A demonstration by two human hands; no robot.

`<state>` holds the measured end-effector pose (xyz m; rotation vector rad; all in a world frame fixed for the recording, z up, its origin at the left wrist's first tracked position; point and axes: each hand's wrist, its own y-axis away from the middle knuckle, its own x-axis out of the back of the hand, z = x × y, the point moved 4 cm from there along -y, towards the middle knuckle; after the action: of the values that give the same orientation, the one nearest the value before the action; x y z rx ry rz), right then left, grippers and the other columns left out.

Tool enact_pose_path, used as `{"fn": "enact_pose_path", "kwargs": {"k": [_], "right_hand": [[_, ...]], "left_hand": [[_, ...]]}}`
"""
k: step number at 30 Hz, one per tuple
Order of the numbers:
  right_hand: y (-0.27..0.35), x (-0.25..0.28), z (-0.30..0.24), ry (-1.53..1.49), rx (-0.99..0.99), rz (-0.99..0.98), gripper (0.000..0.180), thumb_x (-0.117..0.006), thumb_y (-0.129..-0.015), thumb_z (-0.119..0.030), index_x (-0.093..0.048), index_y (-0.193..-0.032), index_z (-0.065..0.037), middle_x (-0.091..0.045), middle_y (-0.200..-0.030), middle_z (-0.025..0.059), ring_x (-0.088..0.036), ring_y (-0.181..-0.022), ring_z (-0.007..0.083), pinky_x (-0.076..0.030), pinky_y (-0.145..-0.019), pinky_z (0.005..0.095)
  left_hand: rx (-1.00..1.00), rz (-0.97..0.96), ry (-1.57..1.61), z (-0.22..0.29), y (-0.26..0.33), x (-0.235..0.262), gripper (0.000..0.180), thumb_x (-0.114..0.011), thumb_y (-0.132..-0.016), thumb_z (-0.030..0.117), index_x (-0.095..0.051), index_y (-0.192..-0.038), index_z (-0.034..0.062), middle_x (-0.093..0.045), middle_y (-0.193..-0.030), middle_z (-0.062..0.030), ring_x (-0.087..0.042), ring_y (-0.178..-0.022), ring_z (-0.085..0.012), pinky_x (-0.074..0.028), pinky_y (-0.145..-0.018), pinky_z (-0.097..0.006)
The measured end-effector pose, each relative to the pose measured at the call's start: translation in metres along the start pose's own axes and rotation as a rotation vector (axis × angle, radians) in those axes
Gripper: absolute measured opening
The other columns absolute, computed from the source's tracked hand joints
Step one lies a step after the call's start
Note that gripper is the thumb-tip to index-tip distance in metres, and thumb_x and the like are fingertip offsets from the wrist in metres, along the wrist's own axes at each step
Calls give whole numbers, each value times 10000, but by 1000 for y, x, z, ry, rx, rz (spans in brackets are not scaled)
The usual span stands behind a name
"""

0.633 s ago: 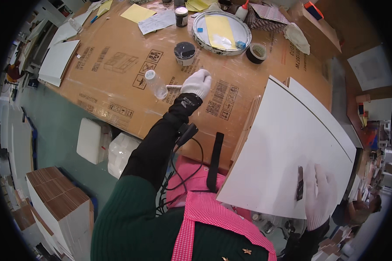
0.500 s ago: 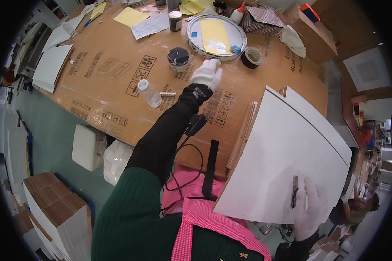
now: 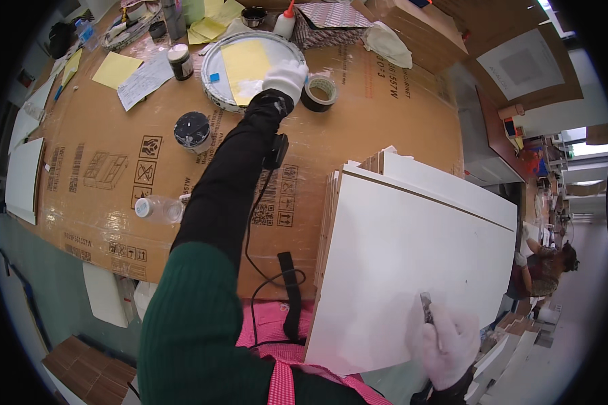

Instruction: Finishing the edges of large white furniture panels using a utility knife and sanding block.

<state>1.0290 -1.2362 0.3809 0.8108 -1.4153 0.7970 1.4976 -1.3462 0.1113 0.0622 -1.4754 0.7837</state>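
Note:
My left hand, in a white glove, reaches to the right side of a round white lid on the cardboard-covered table. Its fingers are curled down over the spot, with a sliver of blue showing beside them; what they hold is hidden. On the lid lie a yellow sheet, a small blue square and some white paste. My right hand, also gloved, is closed round a small flat metal tool with a blade-like end. It is over the lower part of a stack of white panels.
Right of the lid lies a tape roll. A dark-topped tub, a clear bottle, a jar and papers occupy the left side. A glue bottle stands behind. Another person works far right.
My view has turned to the right. My left hand has moved from the lid's front edge onto its right side, covering the blue piece there. The metal tool stays in my right hand.

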Motion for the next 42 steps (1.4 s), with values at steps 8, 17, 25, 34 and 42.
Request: {"fn": "enact_pose_path", "kwargs": {"k": [8,17,25,34,42], "right_hand": [[-111,56,31,-519,-100,141,329,-583,-860,-79,-626,-1172,16,-648,-917,120,-615,-823,161,-475,-745,273],[-203,24,-36,-988,335,-484,576,-580,-927,-409,-529,-1343,-14,-625,-991,50,-557,-811,97,-481,-732,236],[-237,-16,-4,-980,349,-281,448,-605,-920,-221,-543,-1274,45,-652,-1039,86,-624,-916,114,-505,-824,246],[-251,-54,-21,-988,503,-361,300,-607,-869,-77,-602,-1152,24,-653,-999,68,-641,-924,130,-488,-867,260],[-253,-50,-35,-806,660,-255,335,-661,-822,-110,-618,-1145,-32,-653,-990,91,-656,-903,173,-501,-844,292]], "left_hand": [[213,-327,1919,47,62,209,422,-630,-921,278,-584,-1215,-20,-596,-885,12,-511,-660,-23,-398,-508,-165],[194,-234,1499,107,130,299,385,-581,-947,293,-614,-1184,-8,-648,-887,-21,-563,-719,-64,-446,-557,-193],[601,58,1357,104,249,289,518,-563,-931,222,-429,-1371,-15,-615,-1156,-79,-579,-891,-100,-499,-745,-239],[865,-352,1623,182,369,288,459,-631,-895,190,-496,-1287,-8,-596,-1010,-31,-535,-833,-62,-453,-752,-224],[837,-833,1741,184,375,274,349,-581,-912,329,-610,-1059,14,-570,-749,-8,-495,-707,-82,-399,-628,-259]]}}
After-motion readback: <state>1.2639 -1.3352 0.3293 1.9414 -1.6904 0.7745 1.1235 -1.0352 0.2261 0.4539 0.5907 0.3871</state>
